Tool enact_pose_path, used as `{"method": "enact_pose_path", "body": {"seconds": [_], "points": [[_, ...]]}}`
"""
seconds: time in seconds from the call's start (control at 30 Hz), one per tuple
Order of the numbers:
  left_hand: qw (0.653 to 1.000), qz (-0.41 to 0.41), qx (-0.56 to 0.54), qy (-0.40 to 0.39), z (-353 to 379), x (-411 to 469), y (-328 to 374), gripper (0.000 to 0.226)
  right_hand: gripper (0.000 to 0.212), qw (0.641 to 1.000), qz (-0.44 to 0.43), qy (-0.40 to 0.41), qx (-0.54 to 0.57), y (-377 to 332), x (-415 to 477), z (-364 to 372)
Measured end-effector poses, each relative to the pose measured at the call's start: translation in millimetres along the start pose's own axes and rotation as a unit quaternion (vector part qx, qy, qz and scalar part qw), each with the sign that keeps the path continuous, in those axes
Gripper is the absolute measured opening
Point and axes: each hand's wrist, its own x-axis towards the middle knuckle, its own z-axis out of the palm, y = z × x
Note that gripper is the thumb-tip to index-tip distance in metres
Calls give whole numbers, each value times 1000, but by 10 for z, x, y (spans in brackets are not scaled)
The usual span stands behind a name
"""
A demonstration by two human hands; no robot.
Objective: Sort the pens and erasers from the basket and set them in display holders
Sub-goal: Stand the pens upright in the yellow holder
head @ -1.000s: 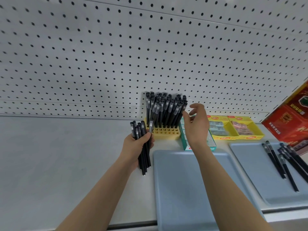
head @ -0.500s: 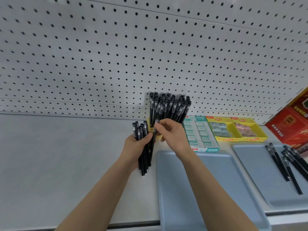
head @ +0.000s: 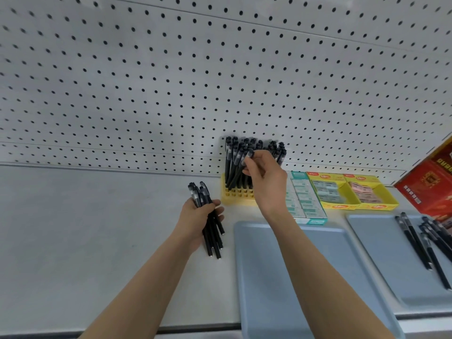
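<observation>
My left hand (head: 197, 222) grips a bundle of black pens (head: 210, 231) above the grey shelf, left of the yellow pen holder (head: 236, 196). Many black pens (head: 232, 157) stand upright in that holder against the pegboard. My right hand (head: 265, 178) pinches one black pen (head: 241, 170) by its cap, with the tip slanting down into the holder's front rows. A green eraser box (head: 307, 203) and two yellow eraser boxes (head: 329, 192) sit to the right of the holder.
A blue tray (head: 305, 277) lies under my right forearm. A second blue tray (head: 381, 255) at the right holds several loose black pens (head: 425, 243). A red box (head: 430, 184) stands at the far right. White pegboard (head: 220, 81) backs the shelf.
My right hand took one pen from the bundle in my left hand and carried it up and right to the yellow holder. The left hand stayed nearly still.
</observation>
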Motion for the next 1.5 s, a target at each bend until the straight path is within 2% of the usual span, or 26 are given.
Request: {"method": "enact_pose_path", "body": {"seconds": [0.17,0.4,0.53,0.63,0.73,0.87,1.0,1.1,1.5], "points": [[1000,15,8,-12,-31,-9,0,25,10,998,2,-41,-42,139,-2,100],[999,35,-8,-23,-13,-38,31,21,19,995,18,-28,-94,149,33,146],[998,47,3,-31,23,-40,51,16,34,987,62,-28,-144,131,-48,127],[997,48,15,-56,46,-46,50,14,33,987,90,-82,-104,55,-129,116],[994,59,40,-88,64,-49,51,18,22,982,117,-143,-32,8,-160,106],[992,75,54,-90,88,-52,60,17,13,979,147,-134,49,33,-145,33],[996,70,21,-57,64,-40,44,14,12,994,94,-39,48,5,-95,-89],[997,68,13,-35,33,-20,15,28,9,999,39,27,20,-3,-49,-150],[999,46,-1,-19,15,-51,46,26,10,996,-3,-26,-87,161,-29,-5]]}}
